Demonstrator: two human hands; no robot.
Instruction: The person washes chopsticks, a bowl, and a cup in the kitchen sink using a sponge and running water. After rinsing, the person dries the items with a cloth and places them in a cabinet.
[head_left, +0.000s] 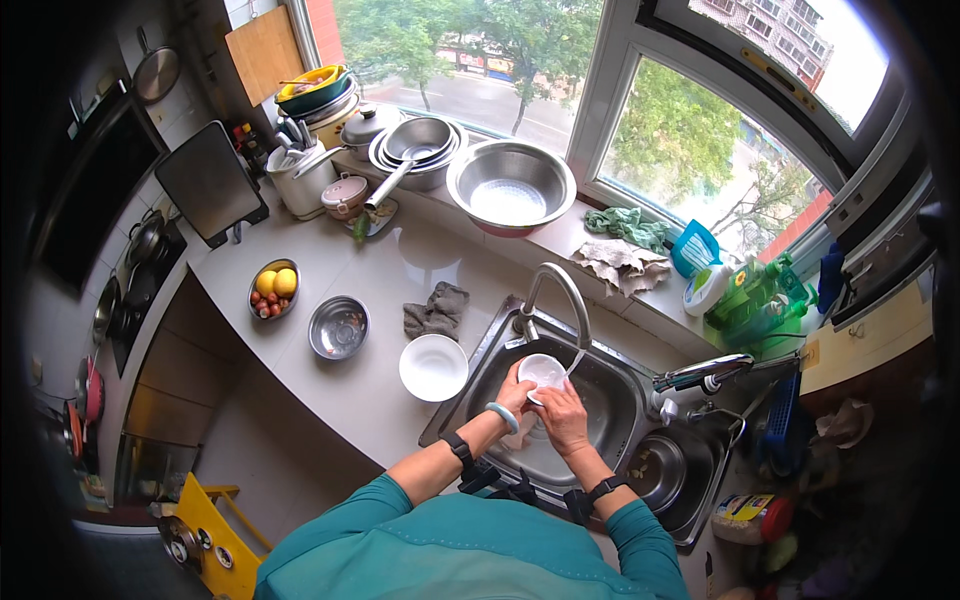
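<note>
Over the larger basin of the stainless steel sink (611, 442), both hands hold a small white bowl (541, 370) tilted toward me. My left hand (514, 393) grips its left rim, thumb on the near edge. My right hand (562, 414) has its fingers on the near right side of the bowl. A thin stream of water (576, 362) falls from the curved metal faucet (556, 289) beside the bowl's right rim. Beneath my hands, something pale lies in the basin, partly hidden. A white plate or shallow bowl (433, 368) stands on the counter left of the sink.
A grey cloth (436, 310), a metal bowl (339, 328) with scraps and a bowl of fruit (274, 289) are on the counter. A large steel basin (511, 186), rags (624, 264) and green bottles (750, 289) line the sill. A second faucet (701, 373) reaches over the smaller basin.
</note>
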